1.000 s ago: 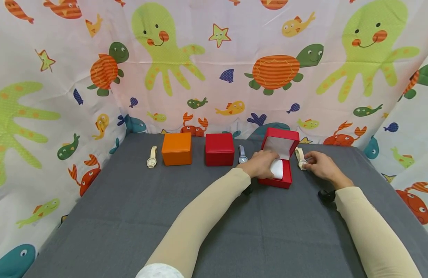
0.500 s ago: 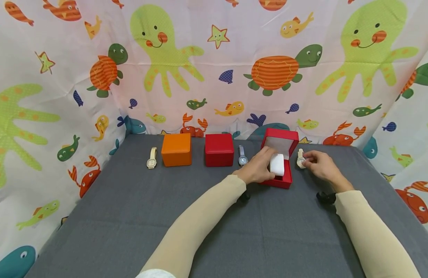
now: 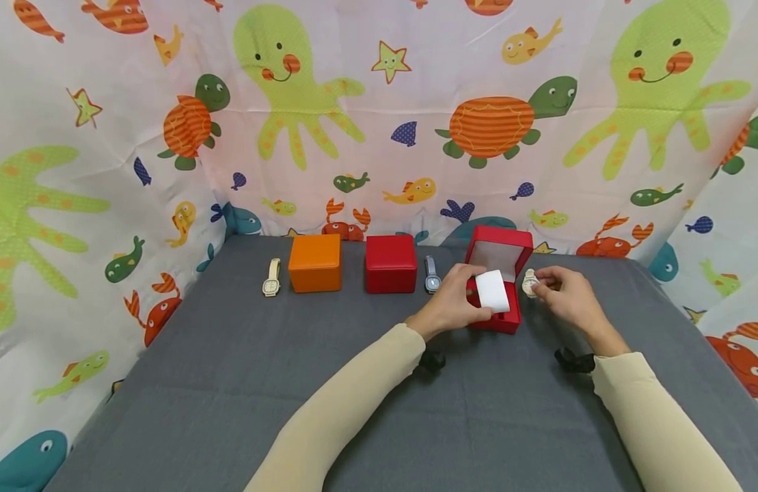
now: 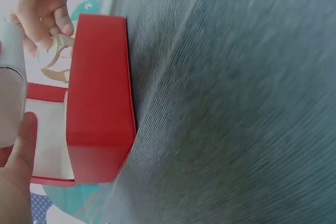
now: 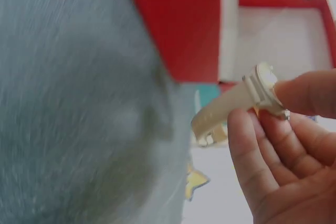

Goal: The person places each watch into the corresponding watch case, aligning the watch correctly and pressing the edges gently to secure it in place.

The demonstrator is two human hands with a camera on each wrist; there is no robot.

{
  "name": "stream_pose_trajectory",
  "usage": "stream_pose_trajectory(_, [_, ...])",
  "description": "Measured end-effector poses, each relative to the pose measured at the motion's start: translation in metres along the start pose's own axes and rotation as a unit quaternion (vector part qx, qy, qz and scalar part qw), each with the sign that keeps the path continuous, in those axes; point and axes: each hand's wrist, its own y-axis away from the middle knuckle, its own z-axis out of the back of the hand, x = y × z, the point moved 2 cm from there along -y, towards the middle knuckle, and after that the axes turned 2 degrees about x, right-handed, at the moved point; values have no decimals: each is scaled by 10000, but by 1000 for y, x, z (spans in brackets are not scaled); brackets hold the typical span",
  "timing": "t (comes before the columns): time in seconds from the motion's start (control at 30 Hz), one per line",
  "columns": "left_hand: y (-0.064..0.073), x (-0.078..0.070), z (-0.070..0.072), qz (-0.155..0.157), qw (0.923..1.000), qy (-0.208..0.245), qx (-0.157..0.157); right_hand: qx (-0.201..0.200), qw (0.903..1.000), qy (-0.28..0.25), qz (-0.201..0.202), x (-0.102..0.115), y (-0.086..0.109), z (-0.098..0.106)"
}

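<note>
In the head view, my left hand (image 3: 446, 301) pinches a white watch cushion (image 3: 493, 292) between thumb and fingers, tilted above the open red watch box (image 3: 512, 320). The cushion (image 4: 11, 95) also shows at the left edge of the left wrist view. Just right of the box, my right hand (image 3: 569, 297) holds a cream-strapped wristwatch (image 3: 529, 283). The right wrist view shows the thumb on the watch's case and fingers behind it; the strap of the watch (image 5: 231, 106) hangs in a loop, raised off the table.
Left of the open box stand a silver-blue watch (image 3: 432, 275), a closed red box (image 3: 391, 264), a closed orange box (image 3: 315, 264) and another cream watch (image 3: 271, 277). All are along the back of the grey cloth-covered table (image 3: 231, 383), before a printed curtain (image 3: 366, 96).
My left hand has lifted the white cushion out of the red box and tilted it. My right hand has picked the cream watch up off the table.
</note>
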Motion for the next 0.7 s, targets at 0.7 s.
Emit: stream_pose_trajectory(0.7, [30,3,-9,185,9852,1701,9,-855,9924,-551,690,65,42,-18])
